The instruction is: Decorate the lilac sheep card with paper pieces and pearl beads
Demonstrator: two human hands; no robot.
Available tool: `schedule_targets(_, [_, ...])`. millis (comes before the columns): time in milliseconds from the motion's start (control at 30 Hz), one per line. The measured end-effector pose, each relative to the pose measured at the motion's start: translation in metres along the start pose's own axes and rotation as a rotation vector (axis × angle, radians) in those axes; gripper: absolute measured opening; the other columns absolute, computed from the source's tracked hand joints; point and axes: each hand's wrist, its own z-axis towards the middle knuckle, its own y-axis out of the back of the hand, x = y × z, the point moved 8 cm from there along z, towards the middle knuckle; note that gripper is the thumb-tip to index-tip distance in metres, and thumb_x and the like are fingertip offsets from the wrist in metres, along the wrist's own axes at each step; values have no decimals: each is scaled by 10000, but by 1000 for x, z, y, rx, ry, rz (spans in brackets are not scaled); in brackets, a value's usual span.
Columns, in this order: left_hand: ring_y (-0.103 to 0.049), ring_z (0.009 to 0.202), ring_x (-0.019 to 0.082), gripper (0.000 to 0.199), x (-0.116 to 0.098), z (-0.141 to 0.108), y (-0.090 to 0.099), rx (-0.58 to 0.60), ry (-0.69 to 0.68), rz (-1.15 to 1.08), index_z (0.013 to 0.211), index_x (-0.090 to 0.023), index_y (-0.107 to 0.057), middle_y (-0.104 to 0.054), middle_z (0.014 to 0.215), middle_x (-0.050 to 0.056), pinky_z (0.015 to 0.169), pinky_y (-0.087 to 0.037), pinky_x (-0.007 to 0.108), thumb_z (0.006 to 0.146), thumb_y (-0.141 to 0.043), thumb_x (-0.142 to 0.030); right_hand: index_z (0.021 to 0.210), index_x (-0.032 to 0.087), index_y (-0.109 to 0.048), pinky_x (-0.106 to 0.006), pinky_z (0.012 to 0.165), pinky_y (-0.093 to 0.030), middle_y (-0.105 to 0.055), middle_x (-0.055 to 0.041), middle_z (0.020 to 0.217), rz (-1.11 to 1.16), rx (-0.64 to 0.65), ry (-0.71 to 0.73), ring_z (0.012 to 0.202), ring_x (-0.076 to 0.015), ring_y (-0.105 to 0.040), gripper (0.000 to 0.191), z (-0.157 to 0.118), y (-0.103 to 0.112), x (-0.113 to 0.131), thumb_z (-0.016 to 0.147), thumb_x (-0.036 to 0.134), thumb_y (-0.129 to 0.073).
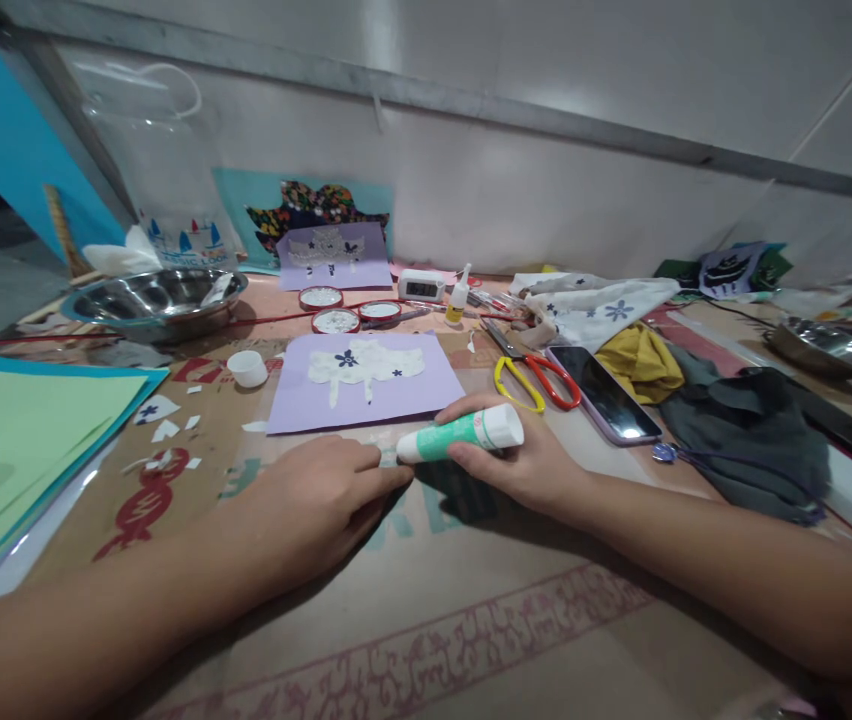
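Observation:
My right hand [527, 462] is wrapped round a green and white glue stick [445, 437], tilted with its dark-edged end down to the left. That end meets the fingertips of my left hand [328, 490], whose fingers are bent and pressed together low over the table. Whatever they hold, if anything, is too small or hidden to name. Just beyond both hands lies a purple card [291, 400] bearing a white floral fabric cutout [381, 362]. A white cap [247, 369] stands left of the card.
Scissors [520, 375] and a phone [606, 395] lie right of the card. Small fabric scraps [165, 431] and green paper sheets [28, 440] are at left. Behind stand a metal bowl [156, 305], a dropper bottle [457, 298] and round red-rimmed containers [336, 321]. Cloths [741, 430] pile up at right.

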Motion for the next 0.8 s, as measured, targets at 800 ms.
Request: schedule_targets(800, [-636,730,231,226,28,-2,4,43,335,-86,1141,-210,-604,-695,856,52,612,-427,322,970,-484,-296,1039,187,-685,-279,753,-577,-744,-70,981,-42,20,74,843,-184,-710,243,-4,-2,7,825,296,-725])
